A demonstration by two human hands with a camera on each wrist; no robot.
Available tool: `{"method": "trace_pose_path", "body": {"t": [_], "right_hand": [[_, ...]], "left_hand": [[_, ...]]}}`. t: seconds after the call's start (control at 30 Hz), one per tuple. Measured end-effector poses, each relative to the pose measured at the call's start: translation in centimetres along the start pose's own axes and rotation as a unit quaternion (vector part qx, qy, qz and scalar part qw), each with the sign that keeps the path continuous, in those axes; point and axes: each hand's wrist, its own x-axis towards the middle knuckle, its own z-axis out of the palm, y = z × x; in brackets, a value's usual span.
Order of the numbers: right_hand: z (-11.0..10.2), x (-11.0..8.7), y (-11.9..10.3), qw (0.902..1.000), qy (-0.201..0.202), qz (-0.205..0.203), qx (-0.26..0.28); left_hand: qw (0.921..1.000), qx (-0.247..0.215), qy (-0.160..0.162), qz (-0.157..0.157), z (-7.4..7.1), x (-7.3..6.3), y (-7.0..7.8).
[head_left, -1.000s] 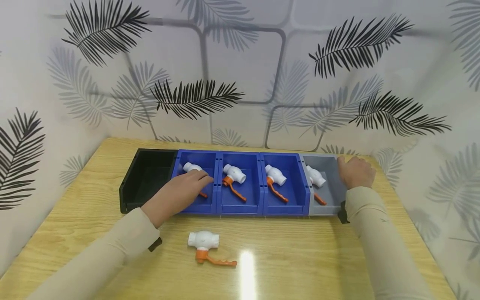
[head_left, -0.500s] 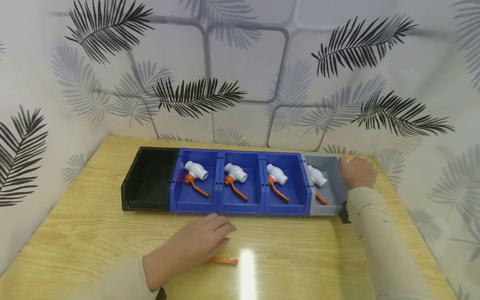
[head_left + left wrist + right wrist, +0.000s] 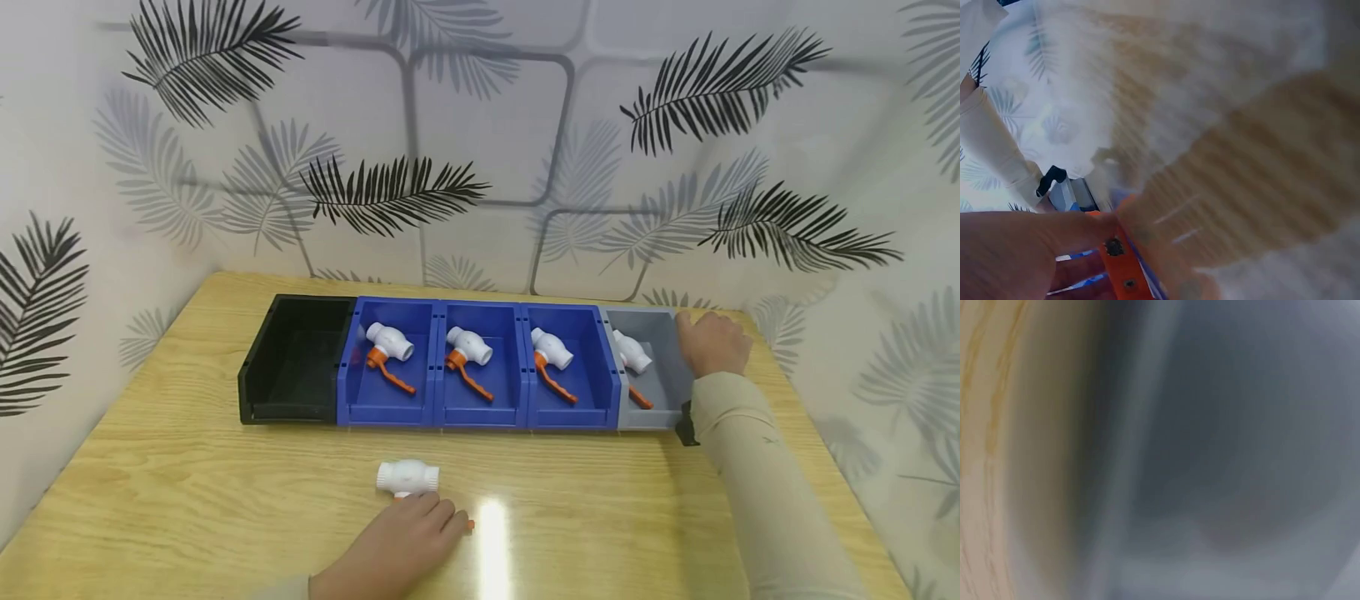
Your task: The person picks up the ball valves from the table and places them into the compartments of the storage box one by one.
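On the table, in front of the bins, lies a white ball valve (image 3: 408,477) with an orange lever. My left hand (image 3: 401,542) covers most of that lever in the head view. From the left wrist, the thumb and fingers are on either side of the orange handle (image 3: 1124,265), pinching it. At the far right of the row, my right hand (image 3: 714,343) grips the outer wall of the grey bin (image 3: 671,392), fingers bent over its rim. Inside this bin is another white and orange valve (image 3: 633,354). The right wrist view holds only blurred grey plastic and wood.
Three blue bins, left (image 3: 352,408), middle (image 3: 480,417) and right (image 3: 570,417), stand side by side, each with one valve in it. A black bin (image 3: 296,367) ends the row at the left. Behind the wooden table (image 3: 187,467) rises a leaf-patterned wall (image 3: 487,125).
My left hand has come back from the left blue bin, down to the valve on the table, and now holds its lever. The right hand has stayed on the grey bin.
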Motion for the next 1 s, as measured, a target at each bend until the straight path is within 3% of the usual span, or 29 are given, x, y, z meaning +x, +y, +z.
{"method": "trace_pose_path", "body": {"t": [0.2, 0.53, 1.0], "right_hand": [[0.02, -0.18, -0.14, 1.0, 0.009, -0.002, 0.002], [-0.05, -0.08, -0.19, 1.0, 0.0, 0.001, 0.003], [-0.25, -0.24, -0.35, 1.0, -0.009, -0.002, 0.0]], "left_hand": [[0.9991, 0.04, -0.008, -0.012, 0.09, -0.29, 0.06], [0.9998, -0.002, 0.0, -0.02, 0.47, -0.21, -0.18], [0.9999, 0.004, -0.012, -0.002, -0.03, -0.26, -0.36]]}}
